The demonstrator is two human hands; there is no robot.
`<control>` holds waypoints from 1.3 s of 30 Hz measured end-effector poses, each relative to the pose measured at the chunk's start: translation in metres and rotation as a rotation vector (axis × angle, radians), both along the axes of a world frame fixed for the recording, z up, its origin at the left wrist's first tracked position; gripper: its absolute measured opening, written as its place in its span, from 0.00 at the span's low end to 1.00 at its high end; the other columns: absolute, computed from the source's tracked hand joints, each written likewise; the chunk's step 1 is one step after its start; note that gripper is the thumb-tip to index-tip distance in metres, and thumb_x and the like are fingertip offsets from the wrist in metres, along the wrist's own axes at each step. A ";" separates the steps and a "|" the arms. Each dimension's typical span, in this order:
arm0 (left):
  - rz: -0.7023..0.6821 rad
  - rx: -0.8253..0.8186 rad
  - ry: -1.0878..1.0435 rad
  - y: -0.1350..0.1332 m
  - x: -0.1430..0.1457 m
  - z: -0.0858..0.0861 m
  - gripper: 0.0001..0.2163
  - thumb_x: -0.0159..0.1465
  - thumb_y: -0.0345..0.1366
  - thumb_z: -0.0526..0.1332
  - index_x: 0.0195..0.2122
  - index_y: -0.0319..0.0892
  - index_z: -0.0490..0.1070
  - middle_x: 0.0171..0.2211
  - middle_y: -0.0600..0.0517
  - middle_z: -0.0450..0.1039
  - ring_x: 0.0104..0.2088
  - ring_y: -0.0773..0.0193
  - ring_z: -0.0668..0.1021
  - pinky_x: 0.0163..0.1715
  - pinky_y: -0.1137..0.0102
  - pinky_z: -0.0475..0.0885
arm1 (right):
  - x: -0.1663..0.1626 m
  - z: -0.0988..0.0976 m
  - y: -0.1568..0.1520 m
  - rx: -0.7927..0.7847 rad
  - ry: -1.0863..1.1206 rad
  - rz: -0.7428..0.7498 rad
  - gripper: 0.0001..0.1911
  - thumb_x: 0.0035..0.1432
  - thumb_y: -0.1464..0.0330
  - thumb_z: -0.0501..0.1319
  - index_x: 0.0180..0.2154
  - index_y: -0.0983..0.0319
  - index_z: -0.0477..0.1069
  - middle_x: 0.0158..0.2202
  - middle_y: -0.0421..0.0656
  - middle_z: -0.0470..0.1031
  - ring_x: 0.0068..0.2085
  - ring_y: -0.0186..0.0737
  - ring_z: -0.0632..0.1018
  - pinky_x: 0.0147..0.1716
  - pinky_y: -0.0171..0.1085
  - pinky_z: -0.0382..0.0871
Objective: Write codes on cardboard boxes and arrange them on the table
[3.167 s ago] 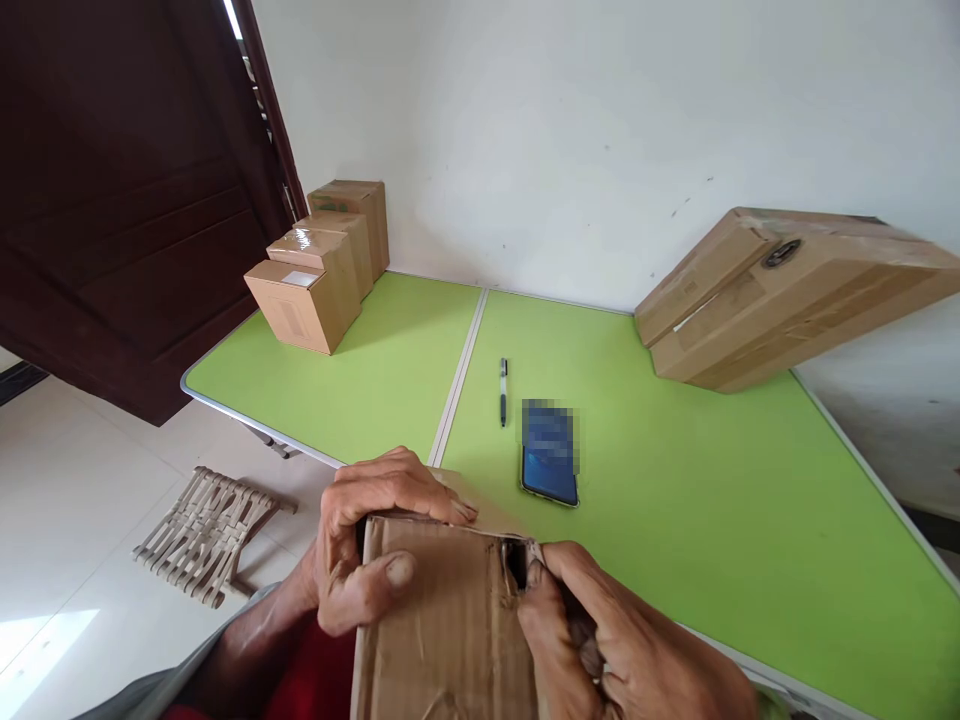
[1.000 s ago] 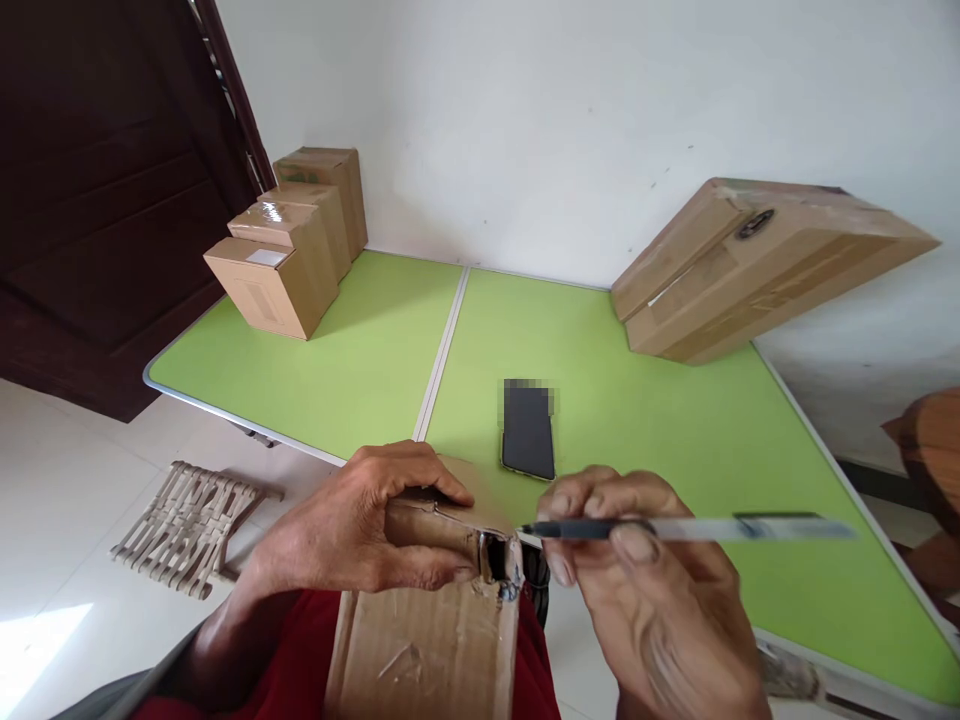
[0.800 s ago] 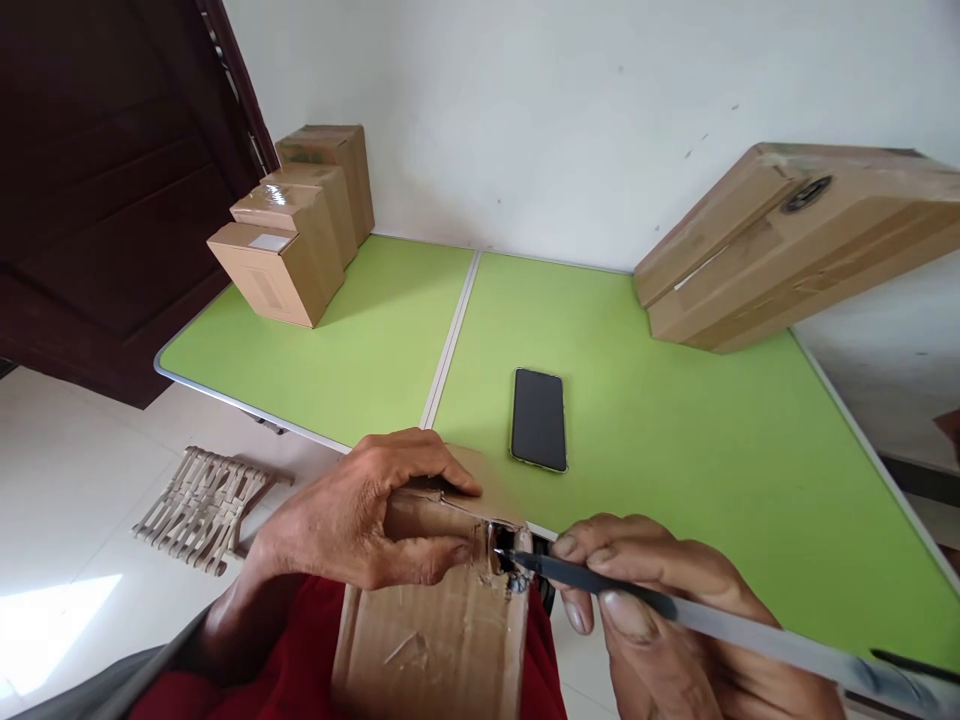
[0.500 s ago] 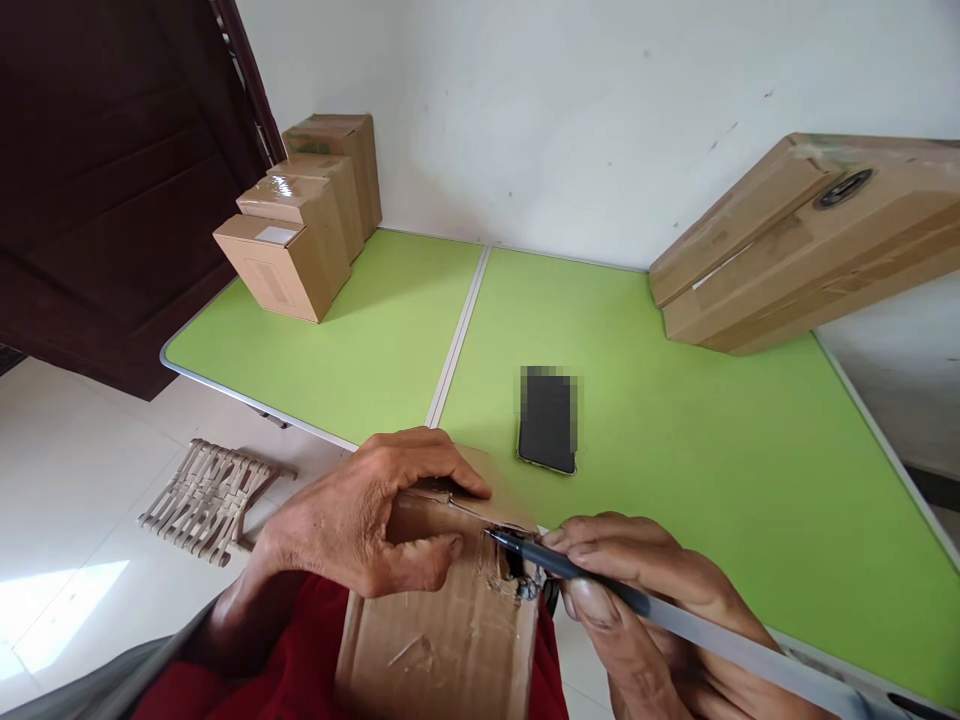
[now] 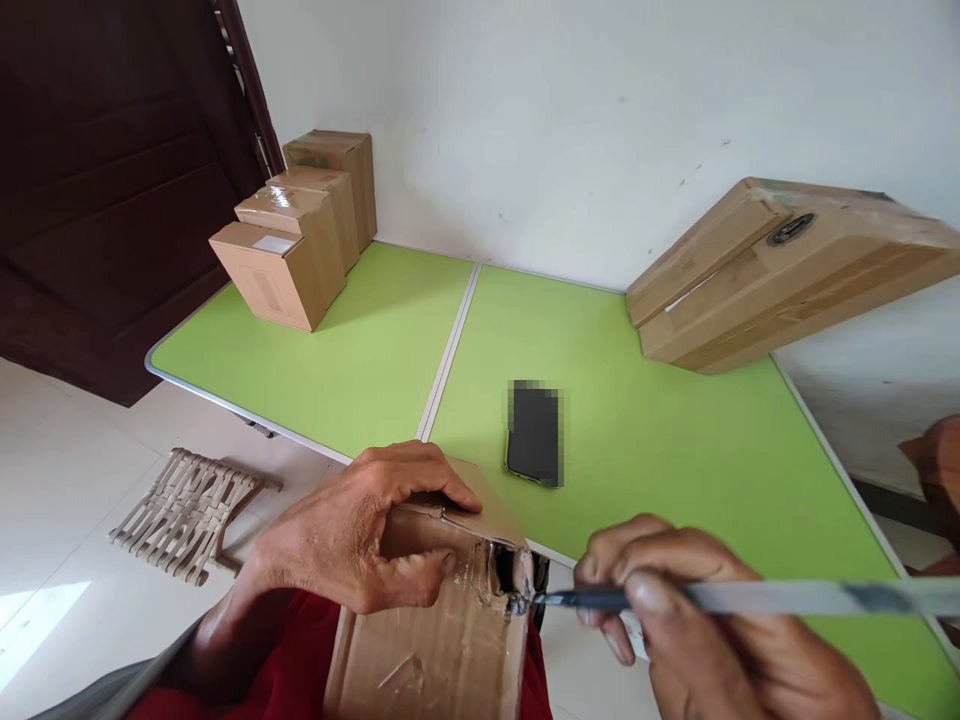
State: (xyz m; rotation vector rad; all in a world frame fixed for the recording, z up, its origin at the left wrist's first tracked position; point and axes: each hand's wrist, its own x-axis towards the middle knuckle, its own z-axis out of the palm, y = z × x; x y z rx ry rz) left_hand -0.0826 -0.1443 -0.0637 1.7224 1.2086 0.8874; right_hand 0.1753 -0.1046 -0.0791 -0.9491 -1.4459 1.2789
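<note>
A cardboard box (image 5: 427,655) leans against my red clothing at the near edge of the table. My left hand (image 5: 367,530) is closed over its upper left part, thumb on the near face and fingers over the top. Near the box's upper right corner is a ragged hole (image 5: 504,570) with torn, dark-smudged edges. My right hand (image 5: 697,610) pinches a slim pen (image 5: 795,598) with a dark grip and a pale barrel. Its tip is at the lower right rim of the hole; whether it touches the cardboard I cannot tell.
A black phone (image 5: 534,435) lies on the green table (image 5: 360,370). Several cardboard boxes (image 5: 277,280) stand in a row at the back left. A large carton (image 5: 750,290) stands back right. A woven stool (image 5: 184,510) is on the floor at left.
The pen has moved from the hole's upper left edge to its lower right rim and now lies nearly level. My right hand has shifted right; my left hand keeps its grip.
</note>
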 end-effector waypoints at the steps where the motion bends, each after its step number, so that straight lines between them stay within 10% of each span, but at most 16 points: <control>1: 0.000 -0.004 -0.002 0.000 0.000 0.000 0.23 0.50 0.23 0.63 0.49 0.39 0.78 0.46 0.47 0.81 0.43 0.58 0.82 0.45 0.67 0.76 | 0.001 -0.004 0.014 -0.024 0.040 -0.014 0.09 0.70 0.60 0.67 0.37 0.55 0.76 0.34 0.43 0.76 0.28 0.40 0.77 0.19 0.35 0.66; 9: 0.022 0.035 -0.011 -0.003 0.001 -0.002 0.21 0.55 0.24 0.64 0.50 0.42 0.76 0.46 0.48 0.80 0.45 0.58 0.83 0.47 0.65 0.77 | -0.080 -0.078 0.146 -0.130 -0.927 0.114 0.09 0.73 0.68 0.62 0.37 0.63 0.74 0.28 0.42 0.77 0.31 0.41 0.81 0.35 0.38 0.76; 17: 0.023 0.020 -0.014 -0.001 -0.001 -0.004 0.23 0.52 0.22 0.64 0.49 0.45 0.75 0.46 0.50 0.80 0.45 0.59 0.82 0.47 0.65 0.76 | -0.121 -0.103 0.153 -0.165 -1.229 0.055 0.16 0.72 0.59 0.66 0.53 0.63 0.76 0.52 0.48 0.80 0.48 0.46 0.82 0.50 0.49 0.80; 32: 0.026 0.084 0.022 -0.007 -0.003 -0.005 0.18 0.57 0.25 0.64 0.49 0.44 0.75 0.48 0.47 0.81 0.47 0.56 0.83 0.49 0.64 0.78 | -0.045 -0.106 0.112 -0.291 -1.208 -0.276 0.37 0.60 0.54 0.72 0.57 0.77 0.69 0.58 0.74 0.72 0.61 0.75 0.76 0.52 0.56 0.75; 39: 0.028 0.056 -0.008 -0.006 -0.003 -0.005 0.19 0.56 0.24 0.64 0.49 0.44 0.75 0.46 0.47 0.81 0.45 0.57 0.83 0.48 0.64 0.78 | -0.035 -0.122 0.111 -0.368 -0.663 -0.137 0.19 0.54 0.56 0.68 0.42 0.63 0.76 0.40 0.56 0.84 0.45 0.64 0.85 0.39 0.51 0.82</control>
